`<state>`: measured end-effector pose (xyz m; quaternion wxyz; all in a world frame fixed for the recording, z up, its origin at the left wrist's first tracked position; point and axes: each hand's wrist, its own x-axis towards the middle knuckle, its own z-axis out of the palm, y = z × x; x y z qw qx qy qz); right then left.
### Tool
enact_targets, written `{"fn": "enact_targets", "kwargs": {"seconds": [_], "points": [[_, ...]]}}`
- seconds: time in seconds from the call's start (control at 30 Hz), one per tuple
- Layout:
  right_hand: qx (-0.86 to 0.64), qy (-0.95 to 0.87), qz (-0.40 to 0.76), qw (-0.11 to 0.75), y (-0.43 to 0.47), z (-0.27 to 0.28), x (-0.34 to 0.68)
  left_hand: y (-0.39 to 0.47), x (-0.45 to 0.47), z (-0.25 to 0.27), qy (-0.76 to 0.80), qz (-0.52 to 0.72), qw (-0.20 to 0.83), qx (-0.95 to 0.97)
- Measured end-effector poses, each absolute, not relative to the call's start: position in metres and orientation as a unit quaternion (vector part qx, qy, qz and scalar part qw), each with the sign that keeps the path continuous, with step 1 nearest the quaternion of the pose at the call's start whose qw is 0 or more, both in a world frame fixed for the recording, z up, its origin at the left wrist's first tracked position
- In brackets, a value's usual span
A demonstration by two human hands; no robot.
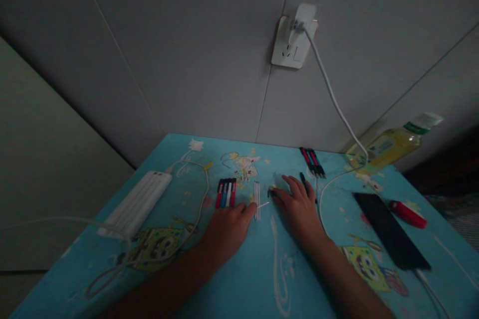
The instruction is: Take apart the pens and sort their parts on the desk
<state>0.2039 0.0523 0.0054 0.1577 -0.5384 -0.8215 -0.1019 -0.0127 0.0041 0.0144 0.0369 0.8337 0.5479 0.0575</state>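
Note:
My left hand is closed, with a thin white pen refill pinched at the fingertips and pointing right. Just beyond the fingers, several refills lie side by side. To their left is a row of pen barrels in red, blue and white with black ends. My right hand rests on the table with its fingers apart. Small dark pieces lie by its thumb tip; whether it touches them is unclear. A black pen part shows beside its outer fingers.
Several pens lie near the wall. A white power strip or power bank with a looping cable is at left. A dark phone, a red object and a leaning bottle of yellow liquid are at right. A charger cable hangs from the socket.

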Motion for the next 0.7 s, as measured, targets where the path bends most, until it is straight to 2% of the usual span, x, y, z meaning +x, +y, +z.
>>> {"fn": "enact_targets", "kwargs": {"seconds": [0.2, 0.37, 0.53, 0.7], "points": [[-0.524, -0.821, -0.078, 0.211, 0.053, 0.01, 0.203, 0.004, -0.013, 0.015, 0.546, 0.058, 0.04, 0.835], [-0.401, -0.864, 0.011, 0.303, 0.037, 0.014, 0.199, 0.005, -0.014, 0.013, 0.563, 0.071, 0.051, 0.822], [-0.34, -0.899, 0.061, 0.268, 0.022, 0.012, 0.186, 0.004, -0.012, 0.009, 0.567, 0.112, 0.079, 0.812], [-0.352, -0.887, 0.095, 0.285, 0.024, 0.009, 0.184, 0.002, -0.01, 0.007, 0.546, 0.15, 0.114, 0.817]]}}
